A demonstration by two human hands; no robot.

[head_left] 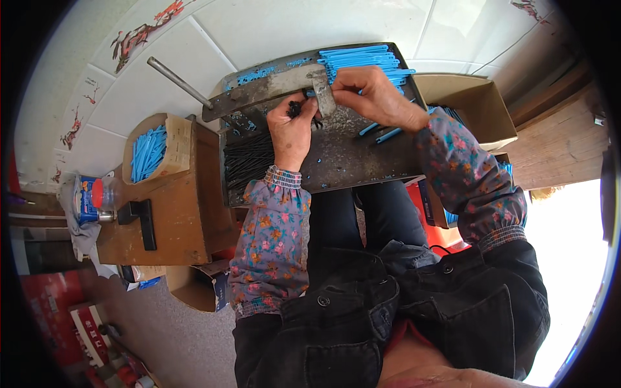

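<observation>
My left hand (288, 134) is closed around a bunch of small black pieces (295, 108), its fingertips at a metal bracket (321, 92) on a flat steel lever bar (259, 100). A bit of blue shows beside those fingertips. On the bracket's other side, my right hand (375, 97) is pinched shut; its fingers hide whatever is in them. A rod handle (180, 83) rises from the bar's left end. Below the hands lies a worn dark metal tray (349, 158). Slim blue plastic strips (359, 59) are stacked at its back, and thin black rods (249, 158) lie at its left.
On the left, a brown wooden cabinet (171, 207) holds a cut-down carton (178, 145) of blue strips, a black stand (147, 223) and a red-lidded jar (103, 194). A cardboard box (479, 103) stands right of the tray. White wall tiles (272, 26) run behind.
</observation>
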